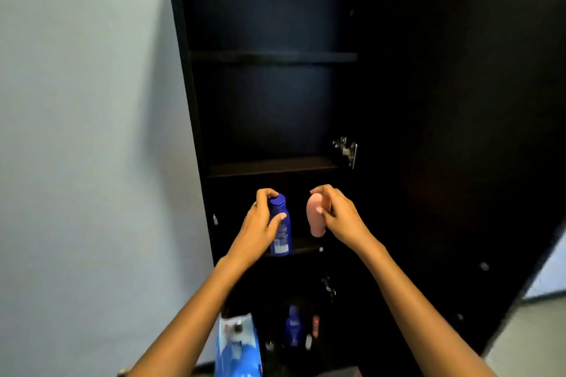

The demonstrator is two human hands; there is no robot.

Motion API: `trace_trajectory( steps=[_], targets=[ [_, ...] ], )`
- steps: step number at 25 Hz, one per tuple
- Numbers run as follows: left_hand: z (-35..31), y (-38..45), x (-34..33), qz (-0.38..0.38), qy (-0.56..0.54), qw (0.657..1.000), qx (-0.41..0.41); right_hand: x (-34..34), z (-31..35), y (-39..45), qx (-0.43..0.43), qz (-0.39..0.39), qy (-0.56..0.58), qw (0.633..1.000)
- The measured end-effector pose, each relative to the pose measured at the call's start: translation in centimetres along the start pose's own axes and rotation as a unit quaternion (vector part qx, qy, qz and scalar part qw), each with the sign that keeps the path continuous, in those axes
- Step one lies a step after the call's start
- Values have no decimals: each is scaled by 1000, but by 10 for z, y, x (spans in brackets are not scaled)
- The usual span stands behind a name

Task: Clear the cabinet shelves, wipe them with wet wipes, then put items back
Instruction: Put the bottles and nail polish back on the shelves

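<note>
Now | left hand (258,225) gripping blue bottle (280,228), axis upright, 12–6 | right hand (338,217) pinching pink bottle (317,217) at 3 | both hovering just above cabinet shelf (306,243)

Blue bottle (280,225) w/ white label patch, print too blurred to read; no other text legible.

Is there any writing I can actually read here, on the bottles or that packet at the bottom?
No text reads clearly.
Blue bottle: white label print, too blurred to read.
Pink bottle: no print visible.
Blue packet: print blurred, unreadable.
Small bottles lower down: too small and dark.
</note>
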State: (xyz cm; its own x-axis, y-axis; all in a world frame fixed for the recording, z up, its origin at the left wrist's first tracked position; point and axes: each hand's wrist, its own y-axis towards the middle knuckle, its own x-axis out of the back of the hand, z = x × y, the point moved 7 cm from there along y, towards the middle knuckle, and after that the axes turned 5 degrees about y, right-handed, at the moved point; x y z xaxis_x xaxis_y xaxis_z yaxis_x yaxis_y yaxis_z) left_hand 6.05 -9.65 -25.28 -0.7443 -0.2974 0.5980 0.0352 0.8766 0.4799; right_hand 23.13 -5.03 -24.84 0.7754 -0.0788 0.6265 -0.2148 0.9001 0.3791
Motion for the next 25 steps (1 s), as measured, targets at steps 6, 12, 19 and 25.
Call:
trace_trajectory(
  steps=[6,12,19,25],
  targets=[
    [-103,42,82,-45,-19,996,-70,97,94,27,82,-63,62,993],
    [-165,111,173,-127,10,981,-144,156,162,87,135,-97,120,979],
    [-201,225,260,-175,7,965,-193,189,220,194,171,-148,179,958],
    [-164,294,267,-185,4,963,-198,173,215,261,155,-149,220,952]
  ],
)
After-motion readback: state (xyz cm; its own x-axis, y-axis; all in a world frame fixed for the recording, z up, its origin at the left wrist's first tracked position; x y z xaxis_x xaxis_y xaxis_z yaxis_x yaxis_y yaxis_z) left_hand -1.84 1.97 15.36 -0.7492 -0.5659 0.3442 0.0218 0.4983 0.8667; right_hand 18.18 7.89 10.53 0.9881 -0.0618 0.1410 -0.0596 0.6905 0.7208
